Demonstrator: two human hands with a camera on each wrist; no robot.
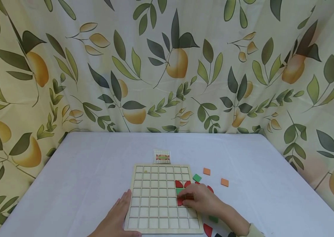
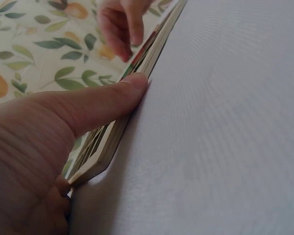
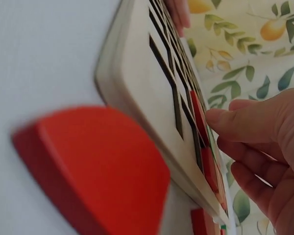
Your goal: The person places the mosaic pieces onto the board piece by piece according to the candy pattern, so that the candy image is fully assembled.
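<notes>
A wooden grid board (image 1: 164, 231) lies flat on the white tablecloth. My left hand (image 1: 116, 214) rests at its near left corner, fingers along the left side and thumb (image 2: 112, 100) on the near edge. My right hand (image 1: 205, 199) is over the right part of the grid. Its thumb touches a red piece (image 3: 198, 117) in a cell, and the index fingertip is close by. Another red piece (image 1: 178, 183), a rounded one, and a green square (image 1: 179, 191) sit in cells just beyond those fingers. No piece shows clearly pinched.
A small pattern card (image 1: 162, 157) lies behind the board. Right of it are two orange squares (image 1: 206, 171), a green square (image 1: 196, 177) and red rounded pieces (image 1: 207, 229), some partly hidden by the right arm. Black pieces lie at the front. A patterned curtain (image 1: 167, 98) hangs behind.
</notes>
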